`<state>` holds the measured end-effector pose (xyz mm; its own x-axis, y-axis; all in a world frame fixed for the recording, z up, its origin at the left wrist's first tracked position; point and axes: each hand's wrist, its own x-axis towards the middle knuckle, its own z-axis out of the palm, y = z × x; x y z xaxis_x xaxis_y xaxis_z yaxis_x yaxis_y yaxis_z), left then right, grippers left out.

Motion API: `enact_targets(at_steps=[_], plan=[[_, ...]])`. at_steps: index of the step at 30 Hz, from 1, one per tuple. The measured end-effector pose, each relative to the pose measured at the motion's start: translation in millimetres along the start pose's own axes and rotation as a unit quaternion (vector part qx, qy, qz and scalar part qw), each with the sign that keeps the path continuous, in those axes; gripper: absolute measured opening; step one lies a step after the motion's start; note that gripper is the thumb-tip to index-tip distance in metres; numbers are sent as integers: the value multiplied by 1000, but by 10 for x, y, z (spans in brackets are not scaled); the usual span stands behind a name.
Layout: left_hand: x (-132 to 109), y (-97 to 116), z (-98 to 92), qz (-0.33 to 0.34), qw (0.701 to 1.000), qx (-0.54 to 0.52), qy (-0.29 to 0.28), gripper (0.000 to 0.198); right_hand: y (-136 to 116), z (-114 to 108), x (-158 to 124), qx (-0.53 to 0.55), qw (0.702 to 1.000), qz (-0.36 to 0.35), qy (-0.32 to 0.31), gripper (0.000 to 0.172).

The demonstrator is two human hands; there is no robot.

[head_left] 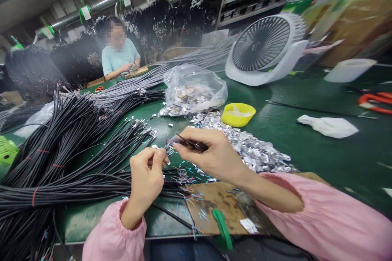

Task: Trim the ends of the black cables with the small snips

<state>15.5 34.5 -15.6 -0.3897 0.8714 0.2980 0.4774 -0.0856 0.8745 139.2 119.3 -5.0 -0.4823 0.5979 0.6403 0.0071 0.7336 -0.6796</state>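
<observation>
My left hand point(148, 175) is closed in a pinch on the stripped end of a cable, whose thin coloured wires point(169, 145) stick out past the fingertips. Close beside it, my right hand point(211, 153) grips dark tweezers point(193, 143), its thumb and finger near the same wires. Whether the tweezers touch a wire is hidden by the fingers. Below both hands, a bundle of black cables point(119, 185) ends in bared coloured wires over a worn brown board point(211, 202). A heap of silvery foil pieces point(260, 151) lies beyond my right wrist.
Thick bundles of black cables point(70, 130) fill the left side of the green table point(275, 110). Toward the back stand a clear plastic bag point(196, 85), a yellow container point(239, 115) and a white fan point(265, 47). Orange-handled scissors point(376, 100) lie far right. Another person point(121, 53) sits across.
</observation>
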Motion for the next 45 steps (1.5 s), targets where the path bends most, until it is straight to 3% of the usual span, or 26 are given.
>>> enact_targets(at_steps=[20,25,31,35,39,42,45], plan=[[-14,7,4,6,1000,12,1,32,-13,-9,1,25,999,42,1,16],[-5,-11,-8,18,1000,14,-12,36,1,-1,16,32,998,43,-33,19],[36,-4,-47,-46,996,-58,-56,47,28,8,32,117,981,139,-74,15],[32,-11,-14,-35,997,-46,-55,43,38,27,-3,202,960,186,-49,37],[39,-46,36,-23,999,-30,-31,33,70,35,-32,148,975,165,14,26],[95,-102,20,-42,998,-12,-40,37,99,19,-12,126,982,142,22,26],[193,-194,-51,-64,991,98,-62,42,138,-8,33,105,982,140,64,27]])
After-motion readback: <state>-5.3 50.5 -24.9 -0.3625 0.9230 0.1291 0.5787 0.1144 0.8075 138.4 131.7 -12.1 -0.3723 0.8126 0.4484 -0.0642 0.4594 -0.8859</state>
